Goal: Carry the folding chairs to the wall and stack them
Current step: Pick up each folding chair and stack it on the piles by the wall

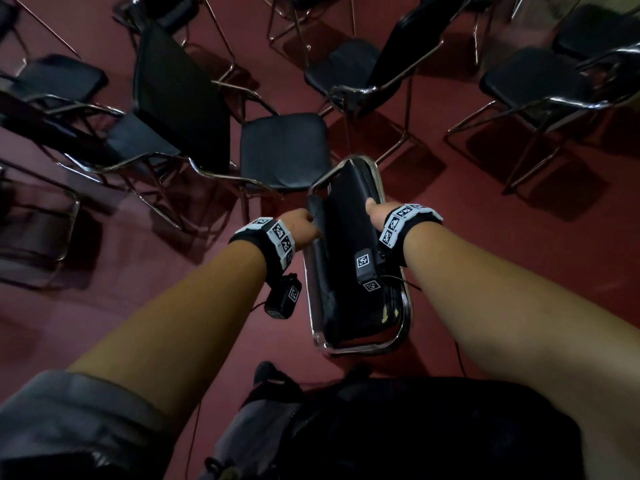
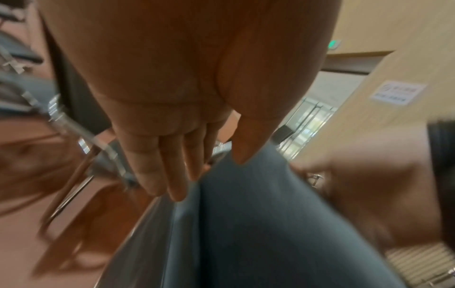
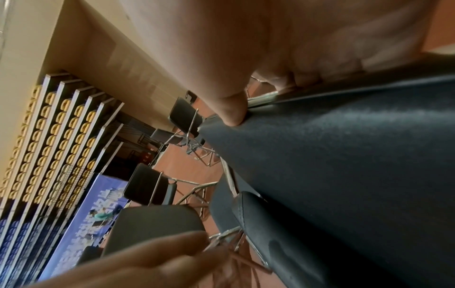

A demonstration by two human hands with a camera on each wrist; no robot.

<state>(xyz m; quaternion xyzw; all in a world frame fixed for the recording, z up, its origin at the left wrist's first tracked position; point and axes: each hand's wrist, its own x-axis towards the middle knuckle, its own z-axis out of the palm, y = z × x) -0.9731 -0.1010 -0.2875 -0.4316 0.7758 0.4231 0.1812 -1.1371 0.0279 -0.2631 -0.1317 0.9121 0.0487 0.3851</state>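
**One folded chair held, about seven open beyond**

The left hand (image 1: 300,226) and right hand (image 1: 374,212) grip one folded chair (image 1: 349,258) by its two long edges, held above the red floor (image 1: 485,237) near the body. Left fingers (image 2: 157,171) lie straight along its edge; the right thumb (image 3: 229,109) presses the padding. About seven open chairs (image 1: 284,150) stand far, in an arc.

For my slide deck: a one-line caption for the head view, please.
Both hands, left hand and right hand, hold a folded chair among unfolded chairs.
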